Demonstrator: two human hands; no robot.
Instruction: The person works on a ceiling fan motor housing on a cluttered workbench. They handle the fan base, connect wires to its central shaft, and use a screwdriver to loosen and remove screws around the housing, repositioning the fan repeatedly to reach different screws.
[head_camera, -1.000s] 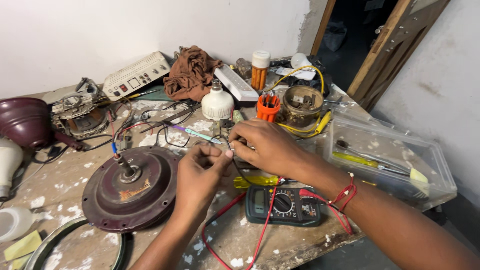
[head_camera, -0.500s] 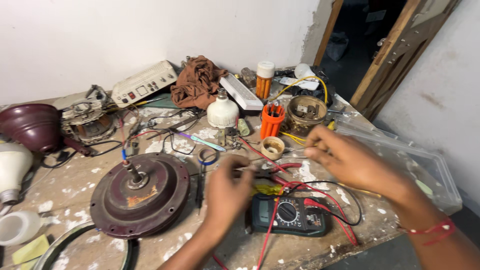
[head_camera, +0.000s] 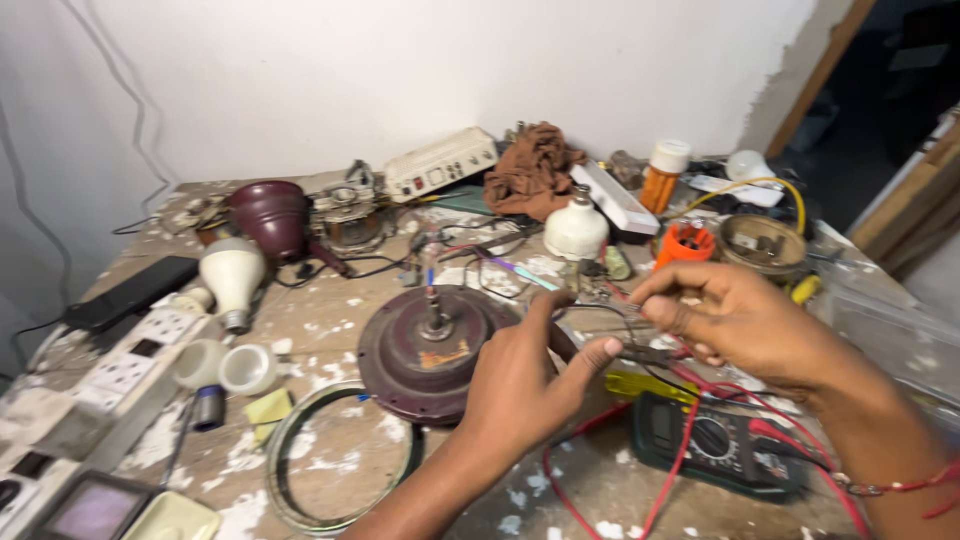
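While both hands work over the bench, we log these lines fast:

left hand: our left hand (head_camera: 525, 375) is loosely curled, thumb and forefinger pinched on a thin black wire (head_camera: 600, 308); heel of the hand rests at the rim of the round dark-maroon metal fan motor housing (head_camera: 430, 352).
right hand: our right hand (head_camera: 745, 325) is closed in a pinch, fingertips holding the far end of that same wire, just right of the left hand.
wire handling: we judge it light, limp, springy; best held near the bare end, as both hands do; likely to slip if the pinch loosens.
motor housing: just left of the left hand, shaft upright; we judge it heavy, stiff, stable; take it by the rim, not the shaft.
multimeter: dark green handheld multimeter (head_camera: 715, 445) lies below the right hand, red test leads (head_camera: 600, 470) looping under both wrists; snag risk, we think.
yellow tool: flat yellow-handled tool (head_camera: 645, 385) between the hands, partly hidden.
edges: bench front edge is close under the forearms; clear plastic box (head_camera: 880, 320) crowds the right side.
open room: we see bare paint-spattered wooden bench top (head_camera: 330, 310) left of the housing, beyond the grey rubber ring (head_camera: 300, 455); white bulb housing (head_camera: 575, 228) and orange plastic cup (head_camera: 685, 245) stand just past the fingers.
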